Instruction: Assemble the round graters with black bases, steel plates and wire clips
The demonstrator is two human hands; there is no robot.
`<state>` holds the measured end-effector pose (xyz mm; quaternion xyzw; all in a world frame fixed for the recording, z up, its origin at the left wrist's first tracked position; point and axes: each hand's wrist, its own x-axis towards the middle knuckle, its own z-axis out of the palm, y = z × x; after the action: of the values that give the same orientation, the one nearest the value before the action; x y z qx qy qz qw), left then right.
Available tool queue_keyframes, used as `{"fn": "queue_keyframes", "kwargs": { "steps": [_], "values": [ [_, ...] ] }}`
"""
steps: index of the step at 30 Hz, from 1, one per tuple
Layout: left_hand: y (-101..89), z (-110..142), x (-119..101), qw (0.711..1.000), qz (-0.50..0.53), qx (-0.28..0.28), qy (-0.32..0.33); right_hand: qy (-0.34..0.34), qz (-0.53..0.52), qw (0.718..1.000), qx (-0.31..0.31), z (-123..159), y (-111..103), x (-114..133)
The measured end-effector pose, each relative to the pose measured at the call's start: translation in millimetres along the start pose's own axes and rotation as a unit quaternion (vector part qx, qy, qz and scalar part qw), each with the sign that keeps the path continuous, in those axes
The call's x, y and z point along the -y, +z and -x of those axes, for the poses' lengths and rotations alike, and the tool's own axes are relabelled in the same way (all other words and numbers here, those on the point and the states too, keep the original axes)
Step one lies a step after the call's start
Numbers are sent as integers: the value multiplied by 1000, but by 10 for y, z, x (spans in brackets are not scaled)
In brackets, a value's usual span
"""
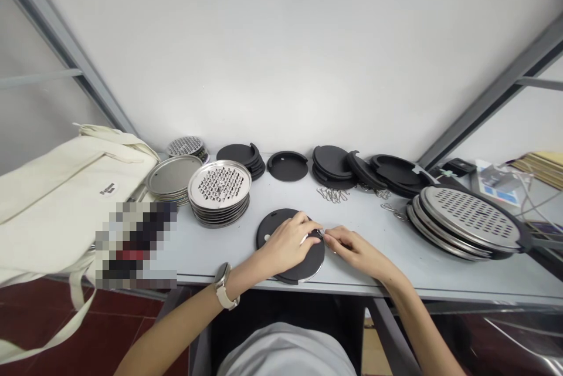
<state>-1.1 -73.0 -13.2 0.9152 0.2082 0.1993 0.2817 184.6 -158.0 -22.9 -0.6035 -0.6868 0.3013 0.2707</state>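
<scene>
A round black disc (275, 223) lies flat near the table's front edge, with a small white spot and a thin silvery rim at its lower right. My left hand (288, 244) rests across it, thumb and fingers closed about its right edge. My right hand (354, 251) pinches a small bent metal wire clip (321, 232) at that same edge, against the left fingertips. How the clip sits in the disc is hidden by the fingers. Behind lies a loose heap of similar wire clips (333, 195).
Stacked metal grater discs (220, 185) and plain metal discs (173, 176) stand left. Black discs (332, 162) line the wall. At right, perforated metal plates (472, 220) are piled beside a black handle (543, 261). A cream bag (57, 194) hangs over the left end.
</scene>
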Motion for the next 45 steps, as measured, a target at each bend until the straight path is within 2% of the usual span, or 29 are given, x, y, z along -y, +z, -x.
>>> {"fn": "queue_keyframes", "kwargs": {
  "steps": [15, 45],
  "values": [
    [15, -9, -21, 1000, -25, -15, -10, 3, 29, 999, -31, -18, 56, 44],
    [-2, 5, -28, 999, -31, -9, -8, -4, 61, 997, -41, -38, 47, 31]
  ]
}}
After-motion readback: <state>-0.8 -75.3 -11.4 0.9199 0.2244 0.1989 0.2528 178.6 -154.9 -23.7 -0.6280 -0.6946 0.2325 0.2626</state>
